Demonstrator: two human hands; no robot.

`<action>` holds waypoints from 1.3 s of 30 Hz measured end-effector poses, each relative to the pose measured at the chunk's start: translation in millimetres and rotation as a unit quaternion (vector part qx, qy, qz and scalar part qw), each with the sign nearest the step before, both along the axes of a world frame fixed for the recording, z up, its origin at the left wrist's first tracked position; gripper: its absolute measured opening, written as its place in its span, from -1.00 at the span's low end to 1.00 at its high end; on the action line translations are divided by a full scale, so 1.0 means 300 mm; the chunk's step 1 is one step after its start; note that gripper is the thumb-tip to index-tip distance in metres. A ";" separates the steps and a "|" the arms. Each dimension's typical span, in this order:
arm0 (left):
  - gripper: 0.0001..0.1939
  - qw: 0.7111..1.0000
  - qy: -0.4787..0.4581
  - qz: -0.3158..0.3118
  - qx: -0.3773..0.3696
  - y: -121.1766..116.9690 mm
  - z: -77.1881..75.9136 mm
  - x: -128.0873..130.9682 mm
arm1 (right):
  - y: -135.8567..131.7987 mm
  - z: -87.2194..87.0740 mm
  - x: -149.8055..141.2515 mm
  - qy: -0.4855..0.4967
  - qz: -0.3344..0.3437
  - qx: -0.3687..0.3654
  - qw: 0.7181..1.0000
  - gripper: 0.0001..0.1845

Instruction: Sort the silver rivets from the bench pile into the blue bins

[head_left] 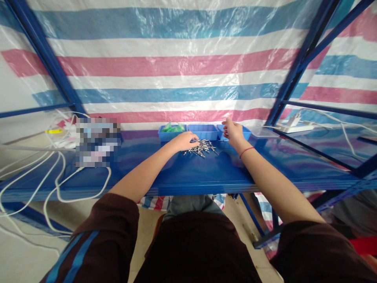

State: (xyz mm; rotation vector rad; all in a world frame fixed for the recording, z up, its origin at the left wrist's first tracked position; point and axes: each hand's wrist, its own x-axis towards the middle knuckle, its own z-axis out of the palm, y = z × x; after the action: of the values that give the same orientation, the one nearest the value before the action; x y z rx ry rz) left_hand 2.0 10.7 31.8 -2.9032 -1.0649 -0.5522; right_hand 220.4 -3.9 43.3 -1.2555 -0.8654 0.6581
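A pile of small metal pins lies on the blue shelf. My left hand rests palm down on the pile's left edge, fingers curled over some pins. My right hand is raised beside the right blue tray, fingers pinched together; what they hold is too small to name. Behind the pile stand a middle blue tray and a left blue tray with green pieces in it.
A clear plastic box sits right of the trays. White cables hang over the shelf's left front edge, near a blurred object. Blue rack posts frame both sides, and a striped tarp forms the back wall.
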 end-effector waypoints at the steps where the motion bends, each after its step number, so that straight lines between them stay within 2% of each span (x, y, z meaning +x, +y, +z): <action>1: -0.66 1.000 0.009 -0.007 0.001 0.002 -0.003 0.001 | 0.001 0.000 0.000 -0.022 0.002 0.009 1.000 -0.67; 3: -0.65 1.000 0.017 -0.020 0.008 0.004 -0.012 0.006 | 0.001 -0.003 -0.005 -0.098 0.014 0.032 0.995 -0.62; 5: -0.67 0.999 0.015 -0.027 0.018 0.004 -0.024 0.016 | -0.003 -0.010 -0.018 -0.224 0.021 0.054 0.973 -0.60; 9: -0.75 0.998 0.013 -0.018 0.050 -0.003 -0.042 0.039 | -0.024 -0.023 -0.056 -0.492 0.030 0.093 0.865 -0.58; 11: -0.75 0.998 0.003 -0.016 0.064 -0.009 -0.043 0.045 | -0.032 -0.029 -0.070 -0.551 0.058 0.091 0.827 -0.56; 13: -0.76 0.997 -0.021 -0.011 0.072 -0.017 -0.039 0.047 | -0.032 -0.034 -0.074 -0.575 0.097 0.076 0.809 -0.57; 15: -0.77 0.996 -0.054 -0.001 0.076 -0.021 -0.034 0.046 | -0.026 -0.041 -0.071 -0.579 0.155 0.063 0.798 -0.68; 18: -0.78 0.991 -0.109 0.013 0.077 -0.016 -0.030 0.043 | -0.012 -0.056 -0.061 -0.566 0.247 0.047 0.785 -0.75; 21: -0.78 0.985 -0.156 0.002 0.078 -0.003 -0.032 0.045 | -0.001 -0.067 -0.060 -0.555 0.287 0.076 0.777 -0.75; 25: -0.81 0.978 -0.197 -0.034 0.064 0.010 -0.039 0.053 | -0.003 -0.064 -0.068 -0.521 0.280 0.122 0.797 -0.77; 30: -0.85 0.974 -0.221 -0.035 0.024 0.011 -0.046 0.060 | -0.014 -0.052 -0.070 -0.481 0.272 0.120 0.825 -0.76; 39: -0.86 0.969 -0.242 -0.036 0.020 -0.008 -0.026 0.058 | -0.015 -0.051 -0.070 -0.501 0.255 0.113 0.819 -0.69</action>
State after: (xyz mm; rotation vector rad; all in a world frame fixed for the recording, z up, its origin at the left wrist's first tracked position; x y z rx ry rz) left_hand 19.5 8.4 24.1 -2.8466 -0.9603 -1.3181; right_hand 199.4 -8.3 28.0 -1.1120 -2.1476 0.2297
